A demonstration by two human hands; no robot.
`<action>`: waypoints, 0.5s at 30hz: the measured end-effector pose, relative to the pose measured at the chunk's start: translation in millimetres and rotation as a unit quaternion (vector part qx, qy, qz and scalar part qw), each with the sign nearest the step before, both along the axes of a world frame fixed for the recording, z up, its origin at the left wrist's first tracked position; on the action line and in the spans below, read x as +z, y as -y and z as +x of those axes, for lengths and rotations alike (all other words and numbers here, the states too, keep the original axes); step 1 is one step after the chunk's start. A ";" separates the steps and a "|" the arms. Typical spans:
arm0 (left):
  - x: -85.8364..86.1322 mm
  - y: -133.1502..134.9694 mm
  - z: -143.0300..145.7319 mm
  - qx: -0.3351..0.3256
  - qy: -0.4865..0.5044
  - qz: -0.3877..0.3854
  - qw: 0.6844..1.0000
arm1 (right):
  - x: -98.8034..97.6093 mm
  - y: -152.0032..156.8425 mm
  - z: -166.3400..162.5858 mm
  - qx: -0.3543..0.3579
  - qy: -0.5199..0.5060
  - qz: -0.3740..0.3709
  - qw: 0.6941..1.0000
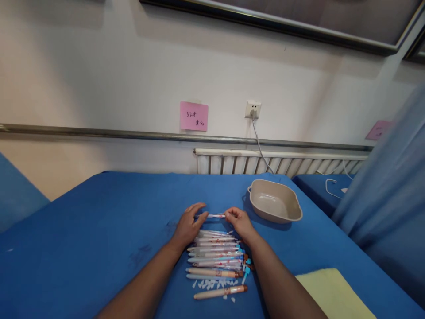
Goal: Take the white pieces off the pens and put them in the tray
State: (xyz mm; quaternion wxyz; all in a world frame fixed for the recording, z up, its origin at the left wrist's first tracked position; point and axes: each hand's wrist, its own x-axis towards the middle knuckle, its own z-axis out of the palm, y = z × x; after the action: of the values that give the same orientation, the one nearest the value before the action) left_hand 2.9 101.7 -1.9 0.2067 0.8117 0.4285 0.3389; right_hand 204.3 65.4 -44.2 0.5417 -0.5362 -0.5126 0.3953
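Note:
A slim pale pen with reddish marks lies crosswise between my two hands, just beyond a row of pens. Its right end is pinched in the fingers of my right hand. My left hand is at the other end, thumb and fingers curved around it. Nearer to me, several pens lie side by side in a stack, some with blue or brown ends. Small white pieces are scattered below them. Closest to me rests a single beige pen with a brown end.
A beige basin stands at the right rear of the blue-covered table. A yellow cloth lies at the front right. Behind are a radiator, a wall rail and a plugged-in socket. A blue curtain hangs at the right.

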 end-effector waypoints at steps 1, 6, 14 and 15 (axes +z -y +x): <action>0.1 0.6 0.1 -0.002 -0.007 -0.004 1.000 | -0.2 -0.2 0.4 0.000 0.004 -0.001 1.000; 1.5 2.5 -1.5 -0.045 -0.051 -0.041 0.997 | 1.2 -1.3 10.3 -0.032 0.029 -0.006 0.999; 0.8 -8.0 -14.2 -0.014 -0.051 -0.015 0.999 | -7.2 -8.1 28.6 -0.101 0.057 -0.032 0.993; 0.4 -8.0 -14.0 -0.019 -0.048 -0.015 0.999 | -8.0 -8.7 28.7 -0.108 0.063 -0.035 0.992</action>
State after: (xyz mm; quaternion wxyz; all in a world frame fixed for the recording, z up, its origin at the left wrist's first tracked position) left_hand -11.1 109.7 -1.5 0.2046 0.8319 0.4274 0.2889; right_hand 233.0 74.2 -52.2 0.5291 -0.6308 -0.4705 0.3175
